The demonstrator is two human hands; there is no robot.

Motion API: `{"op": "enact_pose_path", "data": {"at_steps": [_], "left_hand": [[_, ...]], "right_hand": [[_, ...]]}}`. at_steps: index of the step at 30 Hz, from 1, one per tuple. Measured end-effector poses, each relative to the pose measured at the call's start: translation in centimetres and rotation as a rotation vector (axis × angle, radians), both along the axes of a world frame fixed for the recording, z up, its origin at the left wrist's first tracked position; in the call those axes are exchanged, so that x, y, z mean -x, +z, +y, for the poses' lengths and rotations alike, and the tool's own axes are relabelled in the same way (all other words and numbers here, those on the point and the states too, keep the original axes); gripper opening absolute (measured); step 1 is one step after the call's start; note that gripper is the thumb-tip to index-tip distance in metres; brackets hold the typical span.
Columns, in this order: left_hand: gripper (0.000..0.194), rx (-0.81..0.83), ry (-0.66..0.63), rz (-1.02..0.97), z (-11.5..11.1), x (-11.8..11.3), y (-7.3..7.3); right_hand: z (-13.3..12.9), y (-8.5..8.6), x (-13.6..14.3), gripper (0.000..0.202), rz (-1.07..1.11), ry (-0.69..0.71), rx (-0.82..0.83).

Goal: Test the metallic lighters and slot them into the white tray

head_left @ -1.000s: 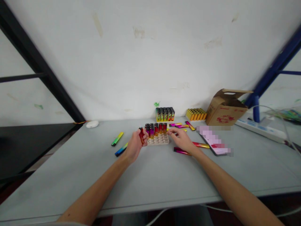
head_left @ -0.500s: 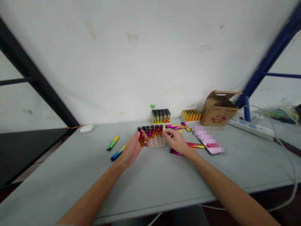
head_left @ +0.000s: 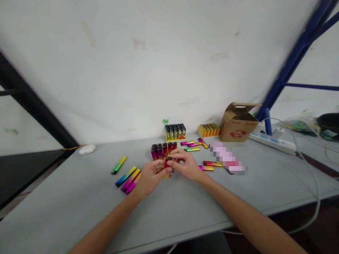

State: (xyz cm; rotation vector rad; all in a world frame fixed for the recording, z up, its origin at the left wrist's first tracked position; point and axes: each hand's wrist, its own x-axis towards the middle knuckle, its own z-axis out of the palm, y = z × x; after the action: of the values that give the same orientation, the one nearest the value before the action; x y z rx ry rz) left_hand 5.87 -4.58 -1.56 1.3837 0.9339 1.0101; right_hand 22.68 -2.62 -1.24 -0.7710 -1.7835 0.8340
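Observation:
A red lighter (head_left: 167, 163) with a black top is pinched between both hands, a little above the table. My left hand (head_left: 151, 176) closes round its lower part from the left. From the right, my right hand (head_left: 187, 165) has its thumb and fingers on the upper part. Just behind them, several purple and red lighters (head_left: 159, 151) stand upright in rows; my fingers hide much of the tray under them. Beside my left wrist lie a blue-yellow lighter (head_left: 126, 176), two purple-yellow lighters (head_left: 131, 180) and a green-yellow lighter (head_left: 119, 165).
Several loose lighters (head_left: 191, 149) lie to the right. By the wall stand a block of dark-topped lighters (head_left: 175, 132), a block of orange lighters (head_left: 209, 130) and an open cardboard box (head_left: 237, 127). A phone-like pink item (head_left: 225, 155), a power strip (head_left: 275, 142) and a white case (head_left: 87, 149) are on the table.
My hands, apart at the tray earlier, have come together in front of it. The right hand moved left and now grips a lighter with the left hand. The camera view has shifted slightly.

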Motion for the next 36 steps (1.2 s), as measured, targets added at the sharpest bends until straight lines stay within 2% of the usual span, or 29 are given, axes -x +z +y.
{"op": "enact_pose_path", "data": {"at_steps": [4, 6, 8, 10, 12, 13, 14, 15, 17, 21, 23, 25, 32, 36], "left_hand": [[0.041, -0.046, 0.026, 0.052, 0.2, 0.0, -0.4], [0.043, -0.093, 0.029, 0.061, 0.4, 0.1, -0.6], [0.043, -0.139, 0.064, 0.074, 0.5, 0.2, -0.7], [0.040, -0.170, 0.102, 0.103, 0.4, 0.3, -0.4], [0.035, -0.192, 0.124, 0.141, 0.2, 0.4, 0.1], [0.033, -0.208, 0.137, 0.160, 0.1, 0.4, 0.3], [0.031, -0.235, 0.156, 0.174, 0.1, 0.5, 0.5], [0.029, -0.273, 0.182, 0.190, 0.1, 0.7, 0.7], [0.026, -0.383, 0.259, 0.236, 0.2, 1.2, 0.8], [0.024, -0.642, 0.532, 0.432, 1.1, 2.7, 0.7], [0.022, -0.752, 0.690, 0.539, 1.6, 3.5, 0.6], [0.021, -0.824, 0.751, 0.617, 2.2, 4.0, 0.5], [0.031, -0.896, 0.528, 0.785, 3.1, 3.9, -0.9], [0.037, -0.886, 0.486, 0.808, 3.1, 3.7, -1.5]], "right_hand": [[0.1, 0.1, 0.2, 0.023, 0.018, -0.007, -0.012], [0.1, 0.3, -0.1, 0.020, 0.033, -0.119, -0.077], [0.3, 0.7, -1.2, 0.019, 0.019, -0.371, -0.171], [0.6, 1.1, -2.8, 0.020, -0.064, -0.718, -0.279], [1.2, 1.2, -4.5, 0.017, -0.183, -1.007, -0.422], [1.6, 1.2, -5.1, 0.016, -0.198, -1.087, -0.477], [1.9, 1.0, -5.6, 0.016, -0.187, -1.105, -0.520], [2.2, 0.8, -5.7, 0.018, -0.171, -1.062, -0.542], [2.5, 0.2, -5.3, 0.021, -0.116, -0.888, -0.511], [2.2, -0.8, -2.6, 0.021, -0.019, -0.494, -0.302], [2.0, -1.1, -1.5, 0.020, -0.008, -0.384, -0.255], [2.0, -1.3, -0.9, 0.019, -0.036, -0.345, -0.241], [2.7, -1.9, -1.0, 0.018, -0.189, -0.370, -0.216], [3.1, -2.2, -0.9, 0.029, -0.204, -0.395, -0.160]]}}
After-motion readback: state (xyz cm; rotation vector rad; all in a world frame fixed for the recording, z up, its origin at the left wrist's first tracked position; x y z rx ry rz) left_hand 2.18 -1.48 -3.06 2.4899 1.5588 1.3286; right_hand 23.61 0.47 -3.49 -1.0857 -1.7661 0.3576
